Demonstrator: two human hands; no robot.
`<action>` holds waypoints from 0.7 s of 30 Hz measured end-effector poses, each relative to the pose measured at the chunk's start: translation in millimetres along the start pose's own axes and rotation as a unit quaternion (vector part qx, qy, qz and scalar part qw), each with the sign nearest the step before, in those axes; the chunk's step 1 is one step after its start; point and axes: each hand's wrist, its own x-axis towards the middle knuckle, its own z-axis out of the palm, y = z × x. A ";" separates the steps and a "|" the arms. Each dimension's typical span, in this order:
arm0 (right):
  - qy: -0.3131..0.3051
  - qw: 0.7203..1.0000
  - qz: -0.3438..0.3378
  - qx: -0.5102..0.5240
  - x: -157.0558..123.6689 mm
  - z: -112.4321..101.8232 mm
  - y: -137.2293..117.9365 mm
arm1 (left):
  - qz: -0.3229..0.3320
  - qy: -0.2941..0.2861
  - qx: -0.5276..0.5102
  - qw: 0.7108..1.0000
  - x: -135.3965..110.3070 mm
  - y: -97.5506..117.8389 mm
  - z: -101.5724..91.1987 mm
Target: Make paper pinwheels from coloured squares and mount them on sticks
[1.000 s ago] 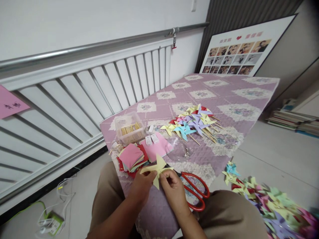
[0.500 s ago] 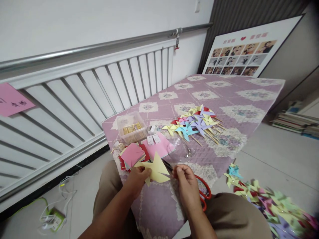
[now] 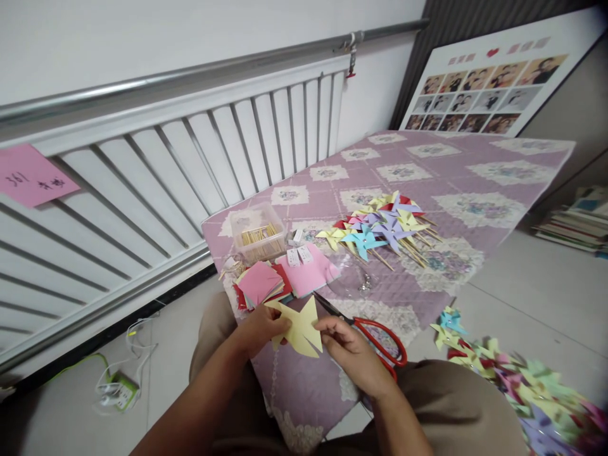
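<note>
Between our two hands, over the near end of the lilac-covered tabletop (image 3: 311, 396), we have a slit yellow pinwheel paper (image 3: 300, 328). Our left hand (image 3: 260, 330) pinches it by its left side, thumb on top; our right hand (image 3: 350, 351), apart from the left, has its fingertips at the paper's right edge, and we cannot tell whether they grip it. Just beyond our right hand lie red-handled scissors (image 3: 350, 321). Past our left hand we see a stack of coloured paper squares (image 3: 259, 283) and, farther off, a clear plastic box (image 3: 280, 248) of thin sticks (image 3: 260, 235). Beyond our right hand, finished pinwheels (image 3: 391, 230) lie heaped.
</note>
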 end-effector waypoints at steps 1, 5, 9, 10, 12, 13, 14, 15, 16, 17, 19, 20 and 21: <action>-0.009 1.000 0.004 -0.001 -0.5 0.9 2.0 | -0.002 -0.004 0.014 1.000 -0.9 1.1 -0.2; -0.042 0.999 0.014 0.016 -1.9 3.7 2.4 | 0.004 -0.020 0.069 0.997 -3.1 2.7 0.3; -0.059 0.998 0.008 0.020 -1.1 1.7 -2.1 | -0.007 -0.013 0.126 0.992 -3.3 2.1 2.6; -0.064 0.998 0.008 0.021 -0.9 0.8 -2.5 | -0.009 -0.015 0.137 0.990 -3.1 2.0 3.4; -0.075 0.997 0.011 0.028 -1.0 -0.7 -2.1 | -0.008 -0.018 0.146 0.989 -2.4 1.6 4.7; -0.081 0.996 0.013 0.031 -1.3 -1.3 -1.6 | -0.006 -0.016 0.149 0.989 -1.8 1.2 5.1; -0.087 0.996 0.015 0.030 -1.8 -1.9 -0.9 | -0.005 -0.015 0.149 0.989 -1.2 0.8 5.3; -0.093 0.995 0.017 0.025 -2.3 -2.4 -0.2 | -0.004 -0.013 0.149 0.989 -0.4 0.3 5.2; -0.099 0.995 0.017 0.013 -2.8 -2.8 0.4 | -0.004 -0.012 0.145 0.989 0.3 -0.1 4.9; -0.103 0.995 0.016 -0.002 -3.1 -3.2 0.9 | -0.004 -0.013 0.138 0.990 1.0 -0.4 4.3; -0.107 0.994 0.009 -0.033 -2.8 -3.8 1.4 | -0.003 -0.023 0.121 0.992 2.2 -0.5 2.6; -0.107 0.993 0.006 -0.042 -2.1 -4.0 1.4 | -0.001 -0.030 0.116 0.993 2.6 -0.4 1.7; -0.105 0.993 0.003 -0.047 -1.3 -4.1 1.2 | 0.001 -0.038 0.114 0.993 2.9 -0.3 0.8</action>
